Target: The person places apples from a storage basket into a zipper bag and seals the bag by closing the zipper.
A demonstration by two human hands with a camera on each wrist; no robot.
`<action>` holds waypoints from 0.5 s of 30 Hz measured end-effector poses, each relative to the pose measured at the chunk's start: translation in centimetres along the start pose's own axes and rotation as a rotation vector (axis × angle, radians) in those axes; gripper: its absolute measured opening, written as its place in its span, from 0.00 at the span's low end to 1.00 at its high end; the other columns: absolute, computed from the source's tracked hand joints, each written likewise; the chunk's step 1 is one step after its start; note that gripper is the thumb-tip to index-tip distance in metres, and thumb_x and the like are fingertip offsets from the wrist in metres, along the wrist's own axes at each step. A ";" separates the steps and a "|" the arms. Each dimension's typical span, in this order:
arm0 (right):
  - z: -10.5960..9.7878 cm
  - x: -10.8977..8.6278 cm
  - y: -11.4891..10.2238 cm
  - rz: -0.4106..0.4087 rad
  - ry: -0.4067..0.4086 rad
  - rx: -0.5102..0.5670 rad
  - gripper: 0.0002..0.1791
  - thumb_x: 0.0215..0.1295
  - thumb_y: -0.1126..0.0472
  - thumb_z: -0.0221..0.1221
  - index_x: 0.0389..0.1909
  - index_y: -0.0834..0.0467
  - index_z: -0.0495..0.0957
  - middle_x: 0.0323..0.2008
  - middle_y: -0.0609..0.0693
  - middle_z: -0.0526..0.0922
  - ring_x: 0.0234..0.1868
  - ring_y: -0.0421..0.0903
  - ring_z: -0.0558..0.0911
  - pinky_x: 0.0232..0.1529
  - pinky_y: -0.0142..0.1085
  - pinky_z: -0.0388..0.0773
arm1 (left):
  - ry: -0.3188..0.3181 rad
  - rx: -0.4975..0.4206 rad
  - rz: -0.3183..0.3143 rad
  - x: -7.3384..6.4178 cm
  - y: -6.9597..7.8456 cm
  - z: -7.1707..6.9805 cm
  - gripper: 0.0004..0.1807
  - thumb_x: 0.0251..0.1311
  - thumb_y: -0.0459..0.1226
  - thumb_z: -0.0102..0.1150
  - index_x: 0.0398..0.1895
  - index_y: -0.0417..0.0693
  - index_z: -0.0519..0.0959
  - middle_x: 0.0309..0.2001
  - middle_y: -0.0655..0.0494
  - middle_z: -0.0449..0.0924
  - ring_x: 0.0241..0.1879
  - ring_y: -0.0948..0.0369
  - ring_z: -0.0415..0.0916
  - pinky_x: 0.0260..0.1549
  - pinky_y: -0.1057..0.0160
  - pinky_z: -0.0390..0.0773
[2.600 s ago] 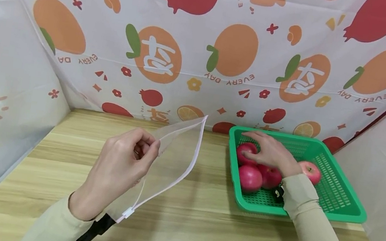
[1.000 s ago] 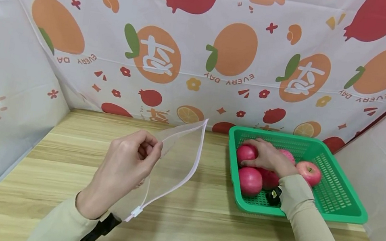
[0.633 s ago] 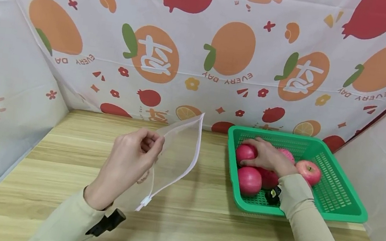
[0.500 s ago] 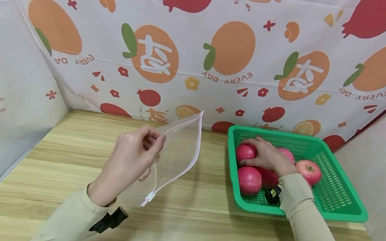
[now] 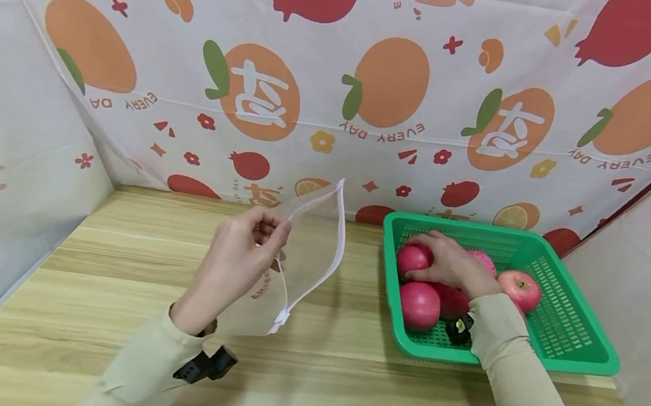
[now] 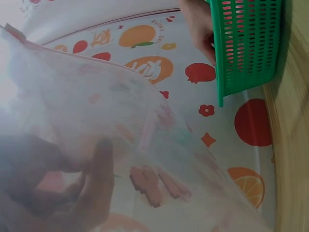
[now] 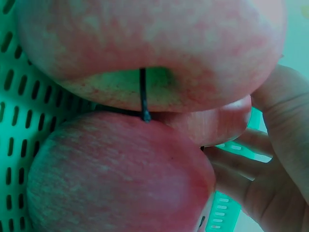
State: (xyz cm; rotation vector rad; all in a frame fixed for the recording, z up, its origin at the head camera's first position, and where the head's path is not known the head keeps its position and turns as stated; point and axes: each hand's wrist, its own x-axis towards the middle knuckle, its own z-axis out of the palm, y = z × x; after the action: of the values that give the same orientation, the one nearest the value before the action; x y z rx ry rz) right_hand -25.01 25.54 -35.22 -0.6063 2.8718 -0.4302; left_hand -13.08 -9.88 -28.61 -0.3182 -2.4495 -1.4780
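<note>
My left hand (image 5: 237,263) pinches the edge of a clear plastic zip bag (image 5: 313,249) between thumb and fingers. The bag's mouth gapes to the right, and its white slider (image 5: 282,317) sits at the lower corner. In the left wrist view, the bag (image 6: 96,92) veils much of the scene. Inside the green basket (image 5: 575,366), my right hand (image 5: 453,264) curls round a red apple (image 5: 414,261) at the far left corner. Close up in the right wrist view, two apples (image 7: 120,174) partly cover the gripped one and the fingers (image 7: 236,179).
Other apples lie in the basket: one in front (image 5: 419,306), a partly hidden one (image 5: 453,302) beside it, and a paler apple (image 5: 519,292) to the right. The basket stands on a wooden table (image 5: 338,390) against a fruit-print cloth (image 5: 327,93).
My right hand has come down from over the far-left apple to grip it and then stayed there. My left hand has carried the bag right and slightly away, bringing the slider up.
</note>
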 end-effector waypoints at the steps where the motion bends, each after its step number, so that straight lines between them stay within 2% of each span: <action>1: 0.0 0.0 0.0 0.000 0.000 0.002 0.39 0.55 0.48 0.75 0.67 0.53 0.74 0.61 0.61 0.73 0.61 0.62 0.74 0.52 0.60 0.84 | -0.006 -0.021 -0.010 0.0 0.0 0.1 0.06 0.70 0.31 0.59 0.38 0.34 0.79 0.29 0.43 0.82 0.20 0.59 0.82 0.20 0.64 0.85; 7: -0.1 0.0 -0.1 -0.018 0.037 0.021 0.39 0.52 0.51 0.77 0.66 0.54 0.76 0.61 0.59 0.74 0.61 0.61 0.74 0.50 0.57 0.85 | -0.027 -0.122 -0.057 0.3 -0.1 0.7 0.07 0.71 0.31 0.58 0.40 0.32 0.78 0.31 0.41 0.81 0.22 0.55 0.83 0.23 0.62 0.88; 15: -0.6 -0.2 -0.1 -0.047 0.126 0.041 0.39 0.54 0.50 0.76 0.67 0.51 0.75 0.66 0.58 0.71 0.62 0.61 0.73 0.49 0.57 0.86 | -0.027 -0.176 -0.078 0.4 -0.2 1.0 0.08 0.71 0.32 0.59 0.42 0.32 0.79 0.32 0.41 0.81 0.22 0.60 0.83 0.26 0.56 0.89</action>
State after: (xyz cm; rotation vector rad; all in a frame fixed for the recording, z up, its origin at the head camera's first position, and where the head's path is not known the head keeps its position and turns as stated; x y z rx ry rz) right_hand -24.92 25.66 -34.57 -0.6630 2.9640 -0.5521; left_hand -13.65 -9.07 -29.10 -0.2813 -2.3823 -1.7384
